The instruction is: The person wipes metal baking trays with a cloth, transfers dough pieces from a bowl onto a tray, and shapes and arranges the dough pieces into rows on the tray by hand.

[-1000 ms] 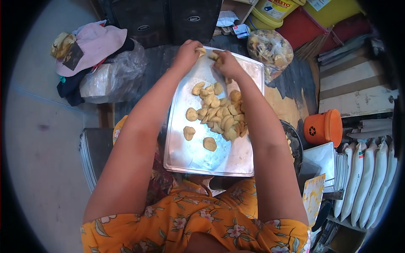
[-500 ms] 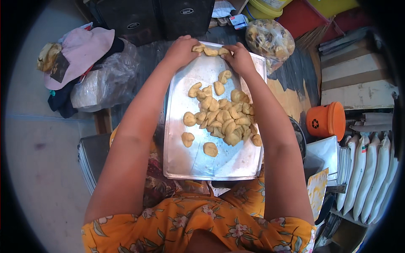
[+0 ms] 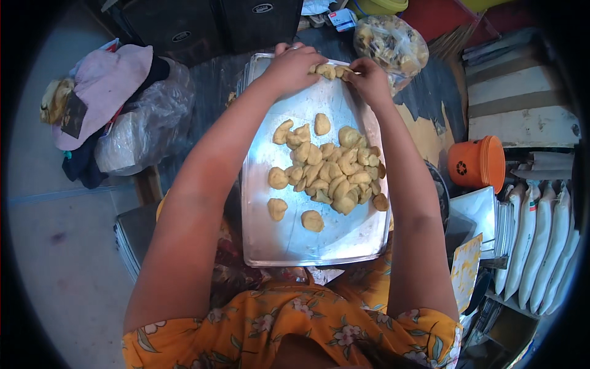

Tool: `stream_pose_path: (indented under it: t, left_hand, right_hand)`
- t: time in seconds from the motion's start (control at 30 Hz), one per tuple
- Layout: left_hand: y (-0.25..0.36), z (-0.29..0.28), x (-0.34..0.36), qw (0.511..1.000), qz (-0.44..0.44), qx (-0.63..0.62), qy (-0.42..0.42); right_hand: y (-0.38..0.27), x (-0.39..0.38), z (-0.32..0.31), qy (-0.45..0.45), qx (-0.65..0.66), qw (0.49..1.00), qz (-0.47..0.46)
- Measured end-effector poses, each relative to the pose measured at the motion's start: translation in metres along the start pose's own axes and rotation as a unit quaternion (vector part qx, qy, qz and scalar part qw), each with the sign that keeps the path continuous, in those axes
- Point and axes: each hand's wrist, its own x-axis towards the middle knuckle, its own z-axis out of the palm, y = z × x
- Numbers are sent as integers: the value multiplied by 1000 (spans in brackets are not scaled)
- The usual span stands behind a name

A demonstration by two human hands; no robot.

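A shiny metal baking tray [image 3: 295, 243] lies before me, with a heap of small folded tan dough pieces [image 3: 335, 175] right of its middle. Several single pieces lie apart from the heap, among them one dough piece [image 3: 322, 124] above it. Along the tray's far rim runs a short row of dough pieces [image 3: 330, 72]. My left hand [image 3: 295, 69] is closed at the row's left end, its fingertips partly hidden behind the knuckles. At the right end, my right hand [image 3: 370, 81] pinches a dough piece between thumb and fingers.
A clear bag of brownish pieces [image 3: 393, 49] stands beyond my right hand. To the right are an orange bucket [image 3: 472, 163], stacked trays [image 3: 472, 215] and white packets [image 3: 541, 240]. A pink hat [image 3: 104, 86] and plastic wrap [image 3: 147, 132] lie at the left; black cases [image 3: 227, 31] stand behind.
Both hands have shifted right along the far rim, the left more, and the row shows more dough pieces. A dough piece that lay above the heap is gone from there.
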Motion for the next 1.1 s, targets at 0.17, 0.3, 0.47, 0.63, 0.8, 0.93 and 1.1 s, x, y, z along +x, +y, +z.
stream_pose_path:
  t: [0.17, 0.3, 0.47, 0.63, 0.8, 0.93, 1.1]
  left_hand:
    - [-9, 4, 12, 997, 15, 24, -73]
    - [2, 15, 23, 994, 9, 26, -102]
    - [25, 24, 36, 992, 61, 27, -109]
    - [21, 34, 22, 996, 72, 32, -45]
    - [9, 4, 7, 990, 13, 68, -122]
    - [8, 7, 4, 994, 11, 95, -60]
    - [20, 17, 6, 998, 51, 23, -24]
  right_hand:
    - [-71, -68, 28, -103, -104, 980, -135]
    - [-41, -79, 11, -283, -170, 929, -169]
    - [1, -26, -24, 17, -220, 975, -15]
    - [9, -23, -19, 98, -253, 942, -197]
    - [-28, -82, -24, -77, -245, 966, -24]
    - [-18, -89, -25, -263, -139, 955, 1]
    - [-28, -102, -21, -160, -183, 969, -36]
